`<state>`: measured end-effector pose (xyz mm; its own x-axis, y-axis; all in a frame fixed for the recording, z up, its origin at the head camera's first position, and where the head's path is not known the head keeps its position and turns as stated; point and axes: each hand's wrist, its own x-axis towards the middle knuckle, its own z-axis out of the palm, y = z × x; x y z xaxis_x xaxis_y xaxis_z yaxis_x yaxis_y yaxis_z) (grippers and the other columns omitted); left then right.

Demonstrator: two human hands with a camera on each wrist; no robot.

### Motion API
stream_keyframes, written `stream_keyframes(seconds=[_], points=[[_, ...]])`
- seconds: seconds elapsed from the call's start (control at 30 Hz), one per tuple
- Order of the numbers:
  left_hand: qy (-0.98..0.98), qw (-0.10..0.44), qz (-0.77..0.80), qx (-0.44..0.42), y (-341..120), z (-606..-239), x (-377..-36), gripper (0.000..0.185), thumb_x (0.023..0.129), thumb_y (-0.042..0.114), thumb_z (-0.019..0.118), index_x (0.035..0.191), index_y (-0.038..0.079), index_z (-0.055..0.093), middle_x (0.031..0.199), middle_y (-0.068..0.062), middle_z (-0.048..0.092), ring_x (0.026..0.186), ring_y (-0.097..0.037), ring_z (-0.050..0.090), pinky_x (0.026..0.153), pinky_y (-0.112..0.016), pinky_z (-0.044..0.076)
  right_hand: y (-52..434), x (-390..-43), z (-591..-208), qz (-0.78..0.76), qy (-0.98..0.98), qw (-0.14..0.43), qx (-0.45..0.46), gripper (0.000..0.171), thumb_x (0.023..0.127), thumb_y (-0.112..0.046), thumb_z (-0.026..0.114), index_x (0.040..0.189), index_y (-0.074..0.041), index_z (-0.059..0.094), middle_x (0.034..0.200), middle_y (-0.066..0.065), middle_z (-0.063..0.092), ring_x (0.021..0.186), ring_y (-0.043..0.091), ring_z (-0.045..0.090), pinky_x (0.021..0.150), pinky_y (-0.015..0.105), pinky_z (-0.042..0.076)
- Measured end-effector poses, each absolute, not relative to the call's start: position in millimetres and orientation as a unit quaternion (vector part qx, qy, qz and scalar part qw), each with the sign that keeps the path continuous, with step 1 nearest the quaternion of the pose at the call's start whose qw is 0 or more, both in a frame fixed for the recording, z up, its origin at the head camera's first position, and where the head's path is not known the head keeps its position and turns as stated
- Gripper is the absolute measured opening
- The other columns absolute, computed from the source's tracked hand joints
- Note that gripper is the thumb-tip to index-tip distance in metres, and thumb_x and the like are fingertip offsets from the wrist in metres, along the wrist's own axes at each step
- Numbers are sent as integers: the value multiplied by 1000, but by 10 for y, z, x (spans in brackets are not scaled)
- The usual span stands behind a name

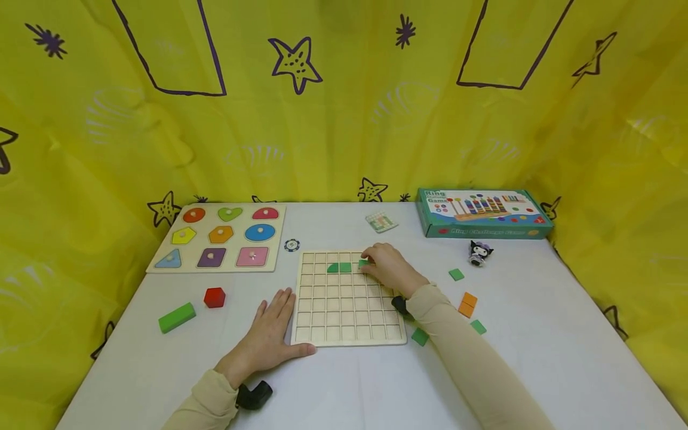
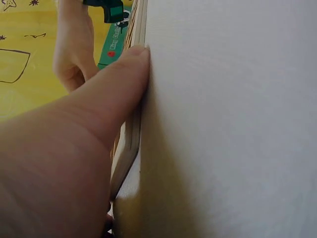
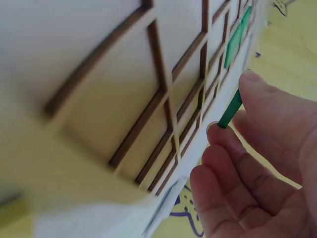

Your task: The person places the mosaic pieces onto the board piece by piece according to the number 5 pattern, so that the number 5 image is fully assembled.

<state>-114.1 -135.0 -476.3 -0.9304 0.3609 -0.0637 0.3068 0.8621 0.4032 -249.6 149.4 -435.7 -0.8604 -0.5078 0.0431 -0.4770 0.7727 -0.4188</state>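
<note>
A square wooden grid board point(image 1: 349, 331) lies on the white table. Two green tiles point(image 1: 339, 267), one with a rounded corner, fill neighbouring cells in its second row from the back. My right hand point(image 1: 393, 267) is over the back right of the board, pinching another green tile point(image 3: 231, 109) between thumb and fingertip; the right wrist view shows that tile tilted above the grid. My left hand point(image 1: 271, 334) rests on the table with fingers extended along the board's left edge, its thumb point(image 2: 124, 74) against the front edge near the corner.
Right of the board are loose green tiles point(image 1: 456, 275), orange tiles point(image 1: 467, 304) and a small figurine point(image 1: 479, 253). A game box point(image 1: 484, 215) and a patterned card point(image 1: 381, 222) stand behind. To the left are a shape puzzle point(image 1: 217, 239), poker chip point(image 1: 292, 245), red block point(image 1: 214, 297) and green block point(image 1: 177, 318).
</note>
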Motion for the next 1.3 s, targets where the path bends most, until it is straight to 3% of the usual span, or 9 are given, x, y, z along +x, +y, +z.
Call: stream_keyframes(seconds=[0.23,0.47,0.8,1.03,1.17,1.3], points=[[965,67,190,169,-1337,-4792,-1117,119,74,77,62,151,-6,24,158,-20,19,146,-36,9,113,-60,4,1349,-2560,-4442,-189,943,50,-269,12,90,-17,73,88,-7,66,83,1,60,83,21,55,76,36,47],[966,72,187,164,-1331,-4798,-1112,119,74,76,63,152,-5,24,159,-19,19,146,-35,9,113,-58,3,1346,-2504,-4455,-173,936,14,-305,9,90,-12,73,83,-7,70,82,2,60,81,21,55,73,34,48],[965,67,190,167,-1349,-4768,-1123,118,75,74,64,151,-6,24,158,-20,19,146,-36,9,113,-59,4,1392,-2421,-4453,-151,939,15,-309,14,95,-14,66,105,-7,71,104,3,60,96,23,54,85,37,47],[965,67,192,165,-1360,-4785,-1121,118,75,75,63,152,-5,23,159,-19,18,146,-36,9,113,-59,4,1505,-2418,-4411,-178,921,13,-347,25,97,-11,60,117,1,70,112,14,64,103,32,57,91,44,47],[965,69,192,165,-1354,-4800,-1124,118,75,75,63,152,-5,23,159,-19,18,146,-35,9,113,-59,3,1731,-2413,-4405,-209,929,24,-303,31,98,-12,60,123,4,65,120,17,61,112,34,55,98,47,43],[965,66,190,165,-1347,-4806,-1136,119,75,76,62,152,-5,23,159,-19,18,146,-35,9,113,-58,3,2109,-2376,-4373,-219,939,10,-266,30,97,-10,60,122,7,65,119,20,62,113,38,54,99,52,40]])
